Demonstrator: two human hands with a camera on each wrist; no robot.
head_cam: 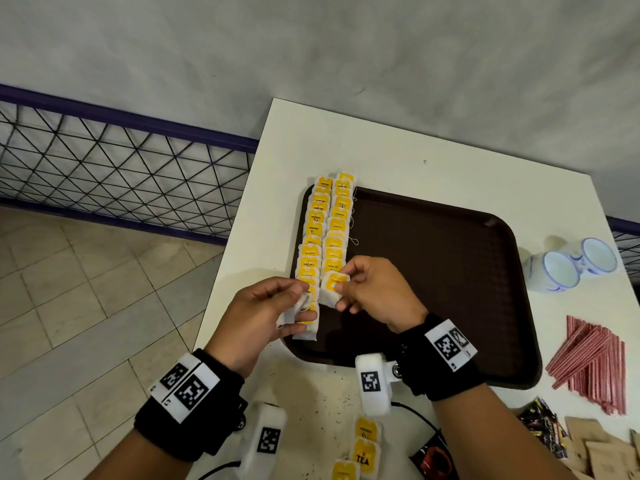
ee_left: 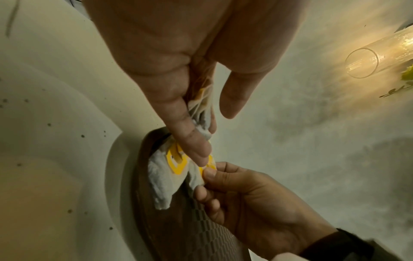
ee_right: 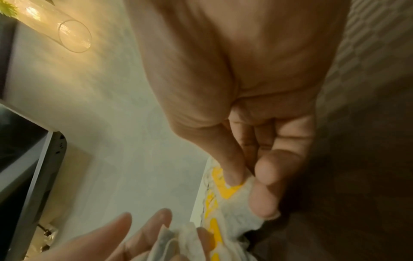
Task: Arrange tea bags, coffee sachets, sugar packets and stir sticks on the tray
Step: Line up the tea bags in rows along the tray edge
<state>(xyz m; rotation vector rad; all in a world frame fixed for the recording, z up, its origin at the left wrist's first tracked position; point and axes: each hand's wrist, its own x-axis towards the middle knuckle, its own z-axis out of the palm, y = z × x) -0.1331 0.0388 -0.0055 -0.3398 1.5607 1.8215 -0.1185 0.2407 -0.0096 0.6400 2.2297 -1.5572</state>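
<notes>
Two rows of yellow-tagged tea bags lie along the left side of the dark brown tray. My right hand pinches one tea bag by its yellow tag at the near end of the right row; its thumb and fingers also show on the bag in the right wrist view. My left hand holds a small bunch of tea bags over the tray's near-left corner, and their strings run between the fingers in the left wrist view.
Red stir sticks lie in a heap right of the tray. Brown sachets and dark sachets sit at the near right. Two blue-and-white cups stand at the far right. More tea bags lie near me. The table's left edge drops to the floor.
</notes>
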